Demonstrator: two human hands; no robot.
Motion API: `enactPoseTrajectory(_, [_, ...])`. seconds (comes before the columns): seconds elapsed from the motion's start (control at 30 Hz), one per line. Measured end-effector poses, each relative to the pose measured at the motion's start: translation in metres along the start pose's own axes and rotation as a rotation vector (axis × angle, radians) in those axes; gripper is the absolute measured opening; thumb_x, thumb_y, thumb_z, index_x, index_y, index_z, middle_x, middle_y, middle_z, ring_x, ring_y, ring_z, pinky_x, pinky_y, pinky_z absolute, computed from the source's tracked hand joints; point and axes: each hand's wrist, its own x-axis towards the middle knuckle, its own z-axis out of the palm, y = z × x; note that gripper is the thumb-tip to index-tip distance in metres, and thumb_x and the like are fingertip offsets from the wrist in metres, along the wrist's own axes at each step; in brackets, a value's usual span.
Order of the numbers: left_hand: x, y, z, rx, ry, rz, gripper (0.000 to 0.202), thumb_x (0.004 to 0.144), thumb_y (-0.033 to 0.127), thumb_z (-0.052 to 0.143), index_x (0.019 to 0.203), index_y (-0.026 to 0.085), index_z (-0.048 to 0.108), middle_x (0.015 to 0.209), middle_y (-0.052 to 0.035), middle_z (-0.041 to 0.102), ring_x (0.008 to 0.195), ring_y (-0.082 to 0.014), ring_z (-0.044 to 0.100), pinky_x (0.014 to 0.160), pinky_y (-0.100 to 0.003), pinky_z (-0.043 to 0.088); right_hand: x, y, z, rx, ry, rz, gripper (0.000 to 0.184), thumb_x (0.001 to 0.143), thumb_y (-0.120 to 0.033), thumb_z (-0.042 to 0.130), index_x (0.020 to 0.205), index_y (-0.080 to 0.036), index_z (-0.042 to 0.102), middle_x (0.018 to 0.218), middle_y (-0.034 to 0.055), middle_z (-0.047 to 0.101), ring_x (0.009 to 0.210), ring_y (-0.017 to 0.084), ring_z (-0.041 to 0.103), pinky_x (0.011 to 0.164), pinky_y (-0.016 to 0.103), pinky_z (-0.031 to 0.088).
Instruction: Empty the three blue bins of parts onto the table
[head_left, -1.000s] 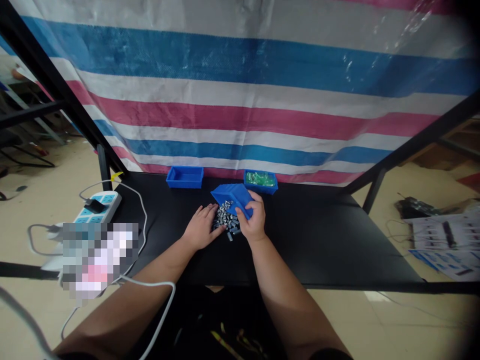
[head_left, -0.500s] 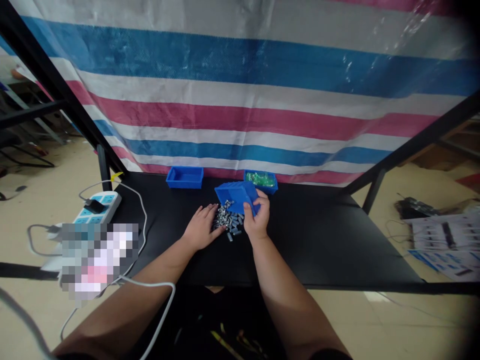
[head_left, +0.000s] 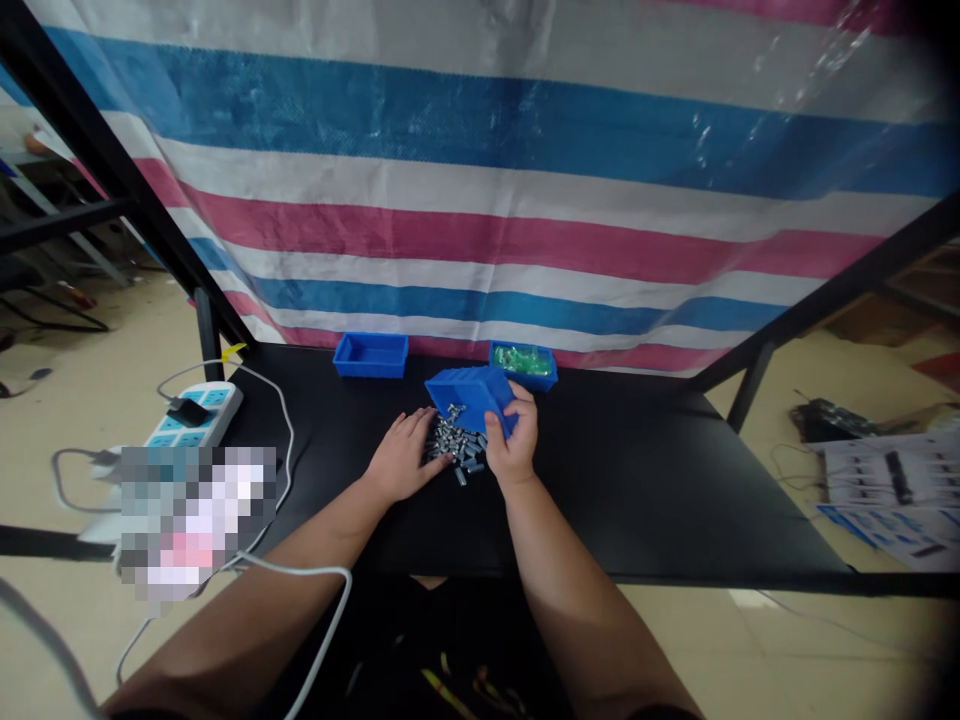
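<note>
My right hand (head_left: 513, 440) grips the end of a blue plastic bin (head_left: 480, 392), which is tilted with its mouth toward the left and down. A few small metal pieces still lie inside its lower lip. Beneath and in front of it, a heap of small silvery metal parts (head_left: 459, 450) is spread on the black table; they look like short cylinders, too small to name surely. At the heap's left edge my left hand (head_left: 401, 458) rests flat on the table, fingers stretched out and thumb against the parts.
Toward the back stand a blue bin (head_left: 371, 370) with nothing visible in it and another blue bin (head_left: 551, 380) holding green items in clear wrap. A power strip (head_left: 217, 412) with cables sits at the left, beside a blurred-out object. A striped sheet (head_left: 480, 190) hangs behind the table.
The tilted bin has shifted very slightly left and down in my right hand. My left hand stays where it was beside the metal parts.
</note>
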Motion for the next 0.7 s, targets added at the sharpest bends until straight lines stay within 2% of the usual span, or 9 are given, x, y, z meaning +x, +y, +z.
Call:
enactPoseTrajectory(0.3, [0.0004,-0.0013,0.0000,-0.027,0.013,0.015,0.079,0.091,0.060,0.056,0.152,0.015,0.035,0.155,-0.0182,0.043,0.147,-0.0305,0.038,0.122,-0.054,0.028,-0.0006,-0.0108,-0.0019,-0.023,-0.028,-0.136,0.021,0.089,-0.029,0.065,0.097,-0.025,0.046,0.131,0.0132,0.055,0.117,0.030,0.060,0.096,0.050,0.049])
enactPoseTrajectory(0.7, [0.0005,0.0000,-0.0020,-0.031,0.005,0.018,0.078,0.091,0.059,0.057,0.152,0.015,0.036,0.156,-0.0189,0.042,0.147,-0.0302,0.037,0.121,-0.055,0.028,0.0007,-0.0044,-0.0070,-0.062,0.014,-0.123,0.021,0.090,-0.031,0.063,0.097,-0.025,0.045,0.130,0.0133,0.055,0.116,0.030,0.060,0.096,0.050,0.048])
